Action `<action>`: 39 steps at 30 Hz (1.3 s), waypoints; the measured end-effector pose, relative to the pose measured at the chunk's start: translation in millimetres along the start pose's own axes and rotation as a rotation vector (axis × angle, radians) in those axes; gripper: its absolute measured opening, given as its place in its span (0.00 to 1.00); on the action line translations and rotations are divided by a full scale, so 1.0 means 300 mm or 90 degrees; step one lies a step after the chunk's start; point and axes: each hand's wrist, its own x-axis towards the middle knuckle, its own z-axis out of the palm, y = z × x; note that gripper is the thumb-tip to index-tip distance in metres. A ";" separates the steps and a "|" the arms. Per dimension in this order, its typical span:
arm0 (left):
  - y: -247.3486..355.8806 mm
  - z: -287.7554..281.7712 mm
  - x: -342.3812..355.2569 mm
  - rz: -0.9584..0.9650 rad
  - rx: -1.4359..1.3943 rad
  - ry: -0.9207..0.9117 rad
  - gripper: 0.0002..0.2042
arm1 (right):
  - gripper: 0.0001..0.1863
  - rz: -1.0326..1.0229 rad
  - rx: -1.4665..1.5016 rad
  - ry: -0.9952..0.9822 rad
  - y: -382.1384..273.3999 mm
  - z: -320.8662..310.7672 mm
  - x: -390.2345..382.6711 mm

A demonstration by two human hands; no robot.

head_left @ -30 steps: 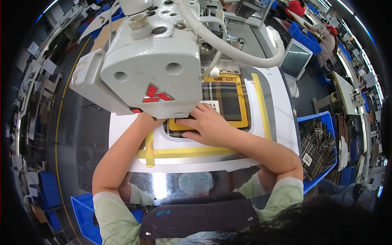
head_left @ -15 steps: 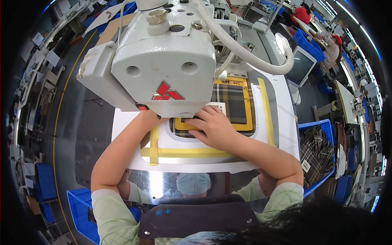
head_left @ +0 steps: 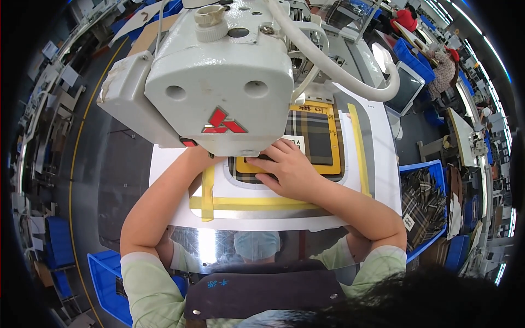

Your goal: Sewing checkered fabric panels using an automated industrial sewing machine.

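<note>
A white industrial sewing machine head overhangs a yellow template frame holding dark plaid fabric, with a white label partly showing near my right hand. My right hand lies on the frame and fabric, fingers spread, the tips at the machine's lower edge. My left hand reaches beneath the head from the left; its fingers are hidden. The frame sits on a white sheet edged with yellow tape.
Blue bin of plaid pieces at right, another blue bin lower left, a screen behind. Two co-workers sit at upper right. A white hose loops over the machine; a marked aisle runs left.
The whole view has shifted slightly, so the machine head appears a little further right and higher than a second ago. Both hands stay in place on the work, with hardly any visible movement.
</note>
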 end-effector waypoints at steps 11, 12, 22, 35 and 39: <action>-0.053 0.045 -0.030 -0.005 0.067 -0.004 0.16 | 0.16 -0.018 -0.032 0.023 0.004 0.010 -0.011; -0.065 0.060 -0.028 -0.004 0.071 -0.004 0.16 | 0.16 -0.018 -0.038 0.025 0.003 0.012 -0.012; -0.176 0.175 -0.029 0.015 0.113 0.009 0.17 | 0.12 -0.024 -0.036 0.042 0.035 0.014 -0.017; -0.311 0.275 -0.011 0.049 0.174 0.011 0.19 | 0.09 -0.014 0.004 0.074 0.027 0.003 0.000; -0.331 0.293 -0.019 0.066 0.193 0.011 0.20 | 0.10 -0.011 0.010 0.077 0.021 0.000 -0.003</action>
